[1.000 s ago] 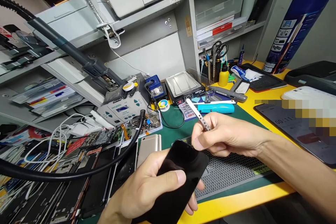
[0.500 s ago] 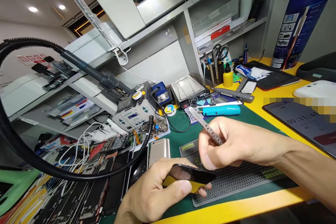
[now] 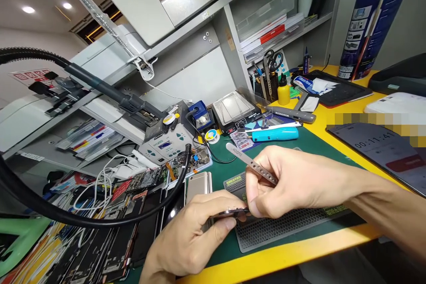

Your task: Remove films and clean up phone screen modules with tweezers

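My left hand (image 3: 196, 226) is closed round a thin, dark, glossy phone screen (image 3: 229, 212), thumb below and fingers over the top. It is turned nearly edge-on, so little of its face shows. My right hand (image 3: 282, 182) grips metal tweezers (image 3: 254, 166), whose perforated, rounded back end points up and left. Their tips are hidden by my fingers. The right fingertips are at the right end of the screen; I cannot tell whether they touch it. Beneath both hands lies a grey honeycomb mat (image 3: 266, 235) on a green mat (image 3: 322, 153).
Phones and phone parts (image 3: 116, 248) crowd the left side. A black hose (image 3: 100, 219) arches over them from the rework station (image 3: 166, 144). A turquoise screwdriver (image 3: 276, 134) lies behind my right hand. A phone showing a timer (image 3: 376, 151) rests on the right.
My left hand has tilted the phone screen from showing its glossy face to nearly edge-on. The right hand with the tweezers has come close to its right end. The view has shifted slightly.
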Demonstrator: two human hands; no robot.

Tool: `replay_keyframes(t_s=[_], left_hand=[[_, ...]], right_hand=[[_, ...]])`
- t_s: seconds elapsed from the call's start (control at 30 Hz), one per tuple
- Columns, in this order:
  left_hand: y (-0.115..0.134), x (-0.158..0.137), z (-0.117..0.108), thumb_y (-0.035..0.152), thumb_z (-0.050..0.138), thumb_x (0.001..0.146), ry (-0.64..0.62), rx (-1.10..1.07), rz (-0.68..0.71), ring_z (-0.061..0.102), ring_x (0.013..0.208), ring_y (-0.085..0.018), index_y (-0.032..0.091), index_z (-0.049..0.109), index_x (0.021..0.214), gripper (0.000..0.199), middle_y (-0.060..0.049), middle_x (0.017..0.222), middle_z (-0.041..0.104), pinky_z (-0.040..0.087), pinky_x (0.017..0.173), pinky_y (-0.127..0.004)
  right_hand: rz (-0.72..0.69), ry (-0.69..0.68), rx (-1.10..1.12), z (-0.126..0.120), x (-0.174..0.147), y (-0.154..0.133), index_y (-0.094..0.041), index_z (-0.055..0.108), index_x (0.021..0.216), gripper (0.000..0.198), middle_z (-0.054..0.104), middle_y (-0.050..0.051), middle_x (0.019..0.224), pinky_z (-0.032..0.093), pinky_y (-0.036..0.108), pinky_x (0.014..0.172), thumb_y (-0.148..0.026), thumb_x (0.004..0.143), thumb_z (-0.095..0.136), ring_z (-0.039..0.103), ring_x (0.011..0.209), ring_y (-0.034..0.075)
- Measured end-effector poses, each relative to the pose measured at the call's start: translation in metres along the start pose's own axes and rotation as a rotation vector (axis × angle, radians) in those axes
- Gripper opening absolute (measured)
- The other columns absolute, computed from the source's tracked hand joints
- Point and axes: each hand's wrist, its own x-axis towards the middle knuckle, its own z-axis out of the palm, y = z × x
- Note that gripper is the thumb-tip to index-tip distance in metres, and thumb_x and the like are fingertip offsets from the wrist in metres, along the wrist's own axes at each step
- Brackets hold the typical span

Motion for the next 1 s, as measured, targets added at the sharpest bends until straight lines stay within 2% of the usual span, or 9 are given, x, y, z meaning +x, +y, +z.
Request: replay_keyframes(t_s=[0.13, 0.3, 0.77, 1.0], left_hand=[[-0.0009, -0.0013, 0.0013, 0.015, 0.044, 0.100, 0.006, 0.016, 0.012, 0.062, 0.104, -0.015, 0.023, 0.064, 0.121, 0.030, -0.005, 0.114, 0.066, 0.047, 0.096, -0.026], [-0.0022, -0.0019, 0.0018, 0.013, 0.042, 0.100, 0.002, 0.045, 0.019, 0.062, 0.101, -0.015, 0.023, 0.062, 0.122, 0.032, -0.006, 0.114, 0.065, 0.047, 0.092, -0.025], [-0.0002, 0.0003, 0.0014, 0.009, 0.045, 0.097, -0.001, 0.073, 0.019, 0.061, 0.103, -0.014, 0.021, 0.063, 0.123, 0.034, -0.005, 0.114, 0.067, 0.046, 0.092, -0.023], [-0.0006, 0.0009, 0.0011, 0.006, 0.045, 0.096, 0.010, 0.083, 0.058, 0.061, 0.104, -0.013, 0.024, 0.062, 0.124, 0.037, -0.003, 0.114, 0.067, 0.046, 0.093, -0.022]], right_hand=[[0.040, 0.020, -0.041, -0.0006, 0.0008, 0.0025, -0.020, 0.060, 0.064, 0.008, 0.040, -0.003, 0.059, 0.020, 0.032, 0.052, -0.019, 0.069, 0.066, 0.029, 0.056, 0.012], [0.085, 0.030, -0.084, 0.0002, -0.0011, -0.0020, -0.020, 0.060, 0.065, 0.008, 0.043, -0.004, 0.060, 0.023, 0.029, 0.050, -0.018, 0.071, 0.065, 0.031, 0.056, 0.011], [0.056, 0.068, -0.012, 0.0033, 0.0013, 0.0002, -0.019, 0.059, 0.061, 0.010, 0.042, -0.004, 0.056, 0.022, 0.027, 0.045, -0.014, 0.066, 0.066, 0.029, 0.052, 0.009], [0.077, 0.021, -0.006, -0.0001, 0.0005, 0.0016, -0.015, 0.061, 0.066, 0.009, 0.045, -0.007, 0.056, 0.026, 0.019, 0.046, -0.017, 0.068, 0.069, 0.033, 0.053, 0.006]])
